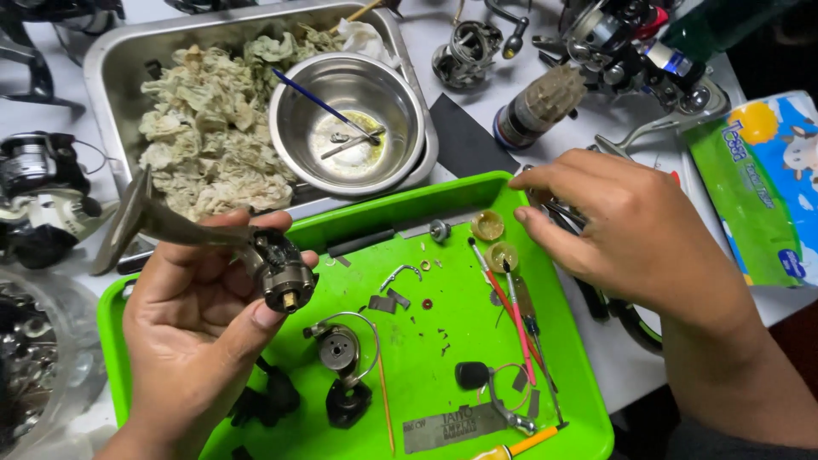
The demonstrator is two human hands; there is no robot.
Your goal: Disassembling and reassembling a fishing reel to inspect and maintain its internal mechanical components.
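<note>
A: Status check. What's in your left hand (200, 319)?

B: Fingers wrapped round a fishing reel body (277, 268). Thumb on top, index curled under. It sits over the near-left corner of the green tray (588, 426), held above it, not resting.

A: Long axis?

B: Runs from the brass-tipped round end, which points down-right toward tray centre, up-left along the stem to the flat foot (119, 226). Foot sticks out past your thumb, over the tray's left edge.

A: Right hand (630, 226)?

B: Holds nothing that shows. Fingers loosely curved, narrow spread, tips over the tray's far-right rim just beside two small amber caps (494, 240). Reel body lies well apart, to the left of those fingertips, so the left hand is the nearer by far; it's already on it.

A: What else is on the tray?

B: Loose rotor w/ bail wire (341, 349) near centre, red-handled brushes (511, 307) right of it, small washers and screws scattered between.

A: Beyond the tray?

B: Steel pan (111, 60) of crumpled wipes, steel bowl (349, 119) w/ a blue brush in it.

A: Limits of view?

B: Right palm side hidden; can't tell if a small part is pinched under it. Parts beneath the right wrist are covered. Reel's inner face is dark, detail hard to read. Tray's near edge is cut off by the frame.
</note>
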